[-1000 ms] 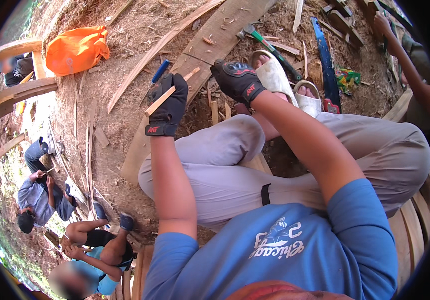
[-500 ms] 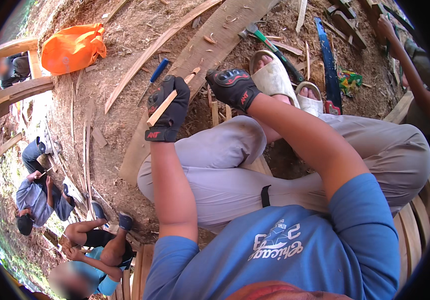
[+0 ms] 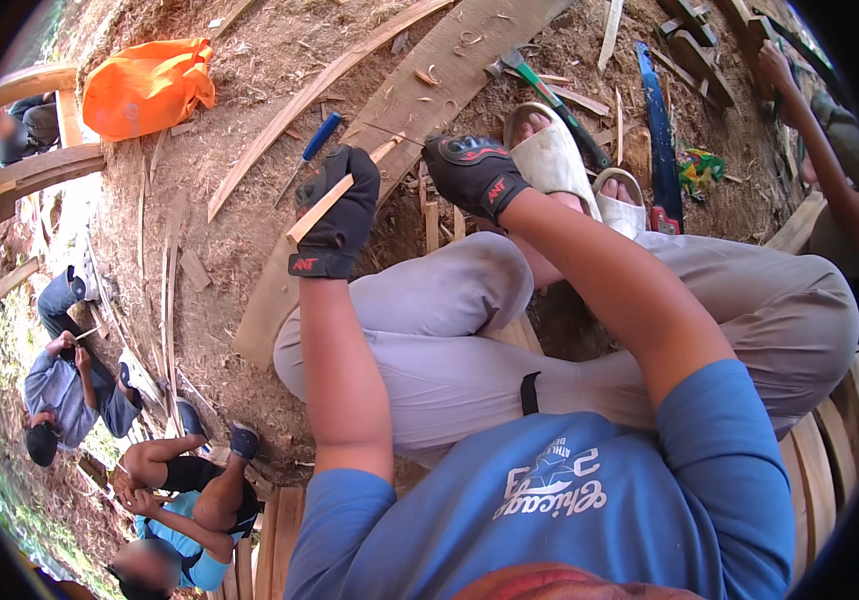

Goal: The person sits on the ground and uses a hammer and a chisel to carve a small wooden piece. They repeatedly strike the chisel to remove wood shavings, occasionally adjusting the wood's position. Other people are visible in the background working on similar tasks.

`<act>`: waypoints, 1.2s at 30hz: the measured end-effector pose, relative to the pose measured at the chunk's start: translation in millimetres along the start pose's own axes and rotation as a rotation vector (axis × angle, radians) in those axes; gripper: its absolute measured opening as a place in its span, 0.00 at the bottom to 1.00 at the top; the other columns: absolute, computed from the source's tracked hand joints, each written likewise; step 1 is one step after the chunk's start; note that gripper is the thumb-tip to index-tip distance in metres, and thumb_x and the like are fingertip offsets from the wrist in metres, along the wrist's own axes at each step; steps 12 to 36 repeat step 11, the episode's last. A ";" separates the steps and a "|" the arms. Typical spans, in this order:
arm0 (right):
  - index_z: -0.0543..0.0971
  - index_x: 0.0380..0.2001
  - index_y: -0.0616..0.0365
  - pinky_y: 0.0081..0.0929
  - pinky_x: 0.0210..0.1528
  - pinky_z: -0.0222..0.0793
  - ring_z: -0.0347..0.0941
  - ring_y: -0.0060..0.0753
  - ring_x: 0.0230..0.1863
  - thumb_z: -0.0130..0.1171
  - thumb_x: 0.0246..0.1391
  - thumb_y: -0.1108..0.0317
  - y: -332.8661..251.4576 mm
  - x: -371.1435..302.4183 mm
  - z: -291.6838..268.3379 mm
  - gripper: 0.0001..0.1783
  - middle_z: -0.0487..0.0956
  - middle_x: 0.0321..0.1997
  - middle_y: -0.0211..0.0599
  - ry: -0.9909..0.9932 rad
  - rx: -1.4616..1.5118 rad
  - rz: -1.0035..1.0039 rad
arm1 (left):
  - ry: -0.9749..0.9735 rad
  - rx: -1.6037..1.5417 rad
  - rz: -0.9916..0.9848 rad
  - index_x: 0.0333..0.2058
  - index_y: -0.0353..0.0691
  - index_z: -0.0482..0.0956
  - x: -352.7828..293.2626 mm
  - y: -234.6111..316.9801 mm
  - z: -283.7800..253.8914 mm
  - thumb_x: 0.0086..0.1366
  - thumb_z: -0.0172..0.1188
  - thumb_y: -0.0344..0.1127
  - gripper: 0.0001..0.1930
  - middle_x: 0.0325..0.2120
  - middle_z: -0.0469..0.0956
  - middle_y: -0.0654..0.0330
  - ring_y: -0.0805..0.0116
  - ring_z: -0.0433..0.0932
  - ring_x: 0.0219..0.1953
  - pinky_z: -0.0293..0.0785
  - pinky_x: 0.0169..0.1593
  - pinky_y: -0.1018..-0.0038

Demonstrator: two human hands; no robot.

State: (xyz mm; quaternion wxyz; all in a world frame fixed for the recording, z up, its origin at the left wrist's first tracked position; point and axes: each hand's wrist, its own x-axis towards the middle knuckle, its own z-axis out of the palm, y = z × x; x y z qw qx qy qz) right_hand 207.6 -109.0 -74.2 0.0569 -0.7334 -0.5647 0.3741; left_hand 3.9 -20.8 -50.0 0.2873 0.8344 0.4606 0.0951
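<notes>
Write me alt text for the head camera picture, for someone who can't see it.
A seated person in black gloves holds a thin wooden strip in the left hand, the right hand close beside it, above a wide plank on bare dirt. A blue-handled chisel, hammer and blue saw lie nearby.

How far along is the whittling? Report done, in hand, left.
Done: shavings lie on the plank, so some wood is already cut off. In hand: the left hand grips a thin wood strip; the right hand is closed just beside its far end. Left: cannot tell; the strip's worked end is too small to judge.
</notes>
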 end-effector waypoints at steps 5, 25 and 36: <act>0.78 0.42 0.57 0.55 0.42 0.77 0.82 0.60 0.41 0.45 0.68 0.60 8.4 4.4 22.8 0.15 0.84 0.38 0.55 0.091 0.035 -0.047 | 0.023 0.046 0.042 0.38 0.44 0.77 5.5 3.2 3.5 0.76 0.52 0.47 0.14 0.27 0.81 0.54 0.56 0.83 0.28 0.79 0.33 0.62; 0.81 0.50 0.54 0.45 0.50 0.80 0.85 0.50 0.45 0.50 0.65 0.57 26.9 25.6 39.7 0.18 0.86 0.44 0.54 0.019 -0.086 -0.004 | -0.043 0.102 -0.020 0.49 0.44 0.78 9.2 -3.2 -2.0 0.76 0.52 0.50 0.16 0.44 0.84 0.53 0.64 0.85 0.26 0.83 0.36 0.65; 0.81 0.50 0.54 0.45 0.50 0.80 0.85 0.50 0.45 0.50 0.65 0.57 26.9 25.6 39.7 0.18 0.86 0.44 0.54 0.019 -0.086 -0.004 | -0.043 0.102 -0.020 0.49 0.44 0.78 9.2 -3.2 -2.0 0.76 0.52 0.50 0.16 0.44 0.84 0.53 0.64 0.85 0.26 0.83 0.36 0.65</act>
